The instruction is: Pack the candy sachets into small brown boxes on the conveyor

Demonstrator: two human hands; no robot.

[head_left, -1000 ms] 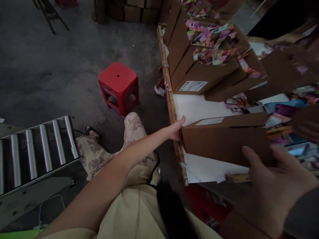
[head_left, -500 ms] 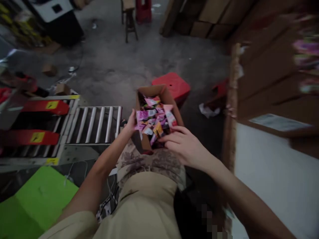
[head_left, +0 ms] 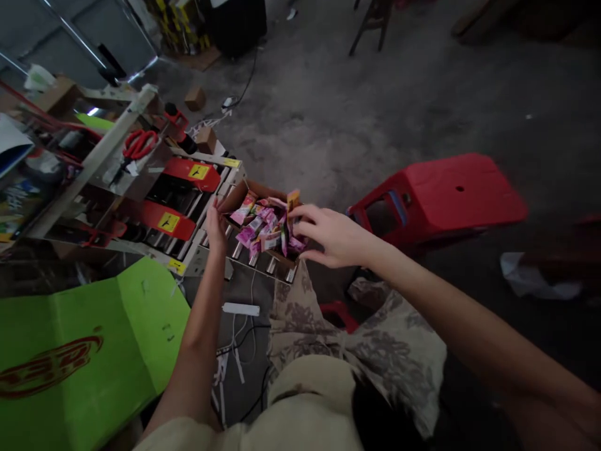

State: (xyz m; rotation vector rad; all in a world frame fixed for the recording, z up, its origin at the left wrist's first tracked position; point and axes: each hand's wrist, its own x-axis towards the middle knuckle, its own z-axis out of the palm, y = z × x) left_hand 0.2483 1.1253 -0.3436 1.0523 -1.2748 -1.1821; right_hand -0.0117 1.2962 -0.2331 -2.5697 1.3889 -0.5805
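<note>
1. So, right hand (head_left: 331, 235): fingers bent and a bit spread over the wrapped packets (head_left: 265, 222), can't tell if they're pinching any.
2. Left hand (head_left: 216, 230) is up against the left end of the cardboard box (head_left: 233, 200), fingers fairly straight. Can't tell how tight the grip is.
3. That open box, full of packets, is between both hands, over the metal rollers (head_left: 271, 266).
4. Further out: red stool (head_left: 469, 191) to the right, red-handled scissors (head_left: 139, 144) up left, green sheet (head_left: 103, 351) lower left.
</note>
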